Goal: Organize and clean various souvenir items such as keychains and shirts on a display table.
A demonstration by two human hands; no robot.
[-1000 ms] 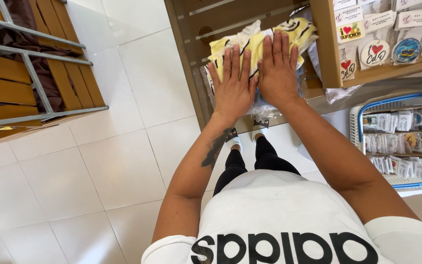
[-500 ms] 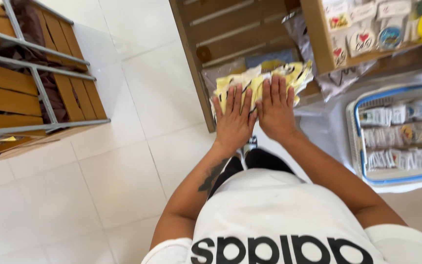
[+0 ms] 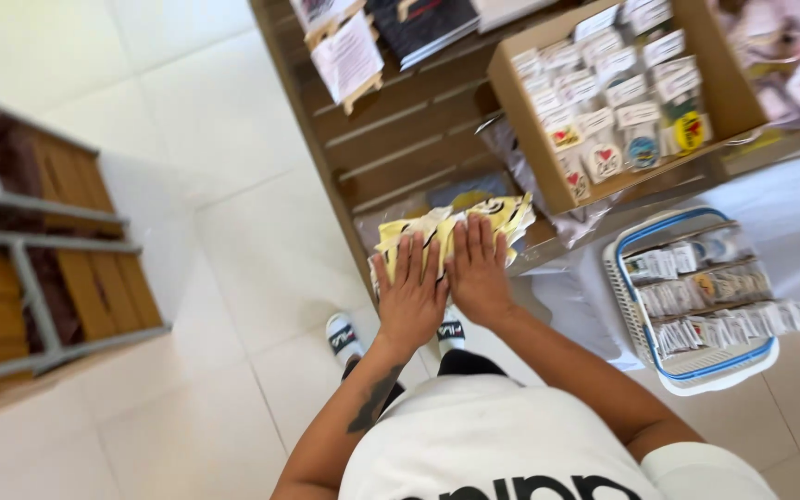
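Note:
My left hand [image 3: 412, 296] and my right hand [image 3: 480, 273] lie flat, side by side, fingers spread, pressing on a pile of yellow and white items in clear plastic bags [image 3: 451, 222]. The pile rests at the near edge of a brown slatted wooden table [image 3: 391, 130]. Neither hand grips anything. My forearms reach forward from my white shirt at the bottom of the view.
A cardboard box [image 3: 520, 120] of small carded items stands on the table to the right. A white and blue basket [image 3: 696, 366] of packets sits on the floor at right. Booklets [image 3: 349, 56] lie further back. A wooden slatted rack with a metal frame [image 3: 39, 250] stands left.
The view has tilted and shifted, so the table and box show more fully. My hands stay flat on the bagged pile, which now sits lower in the frame.

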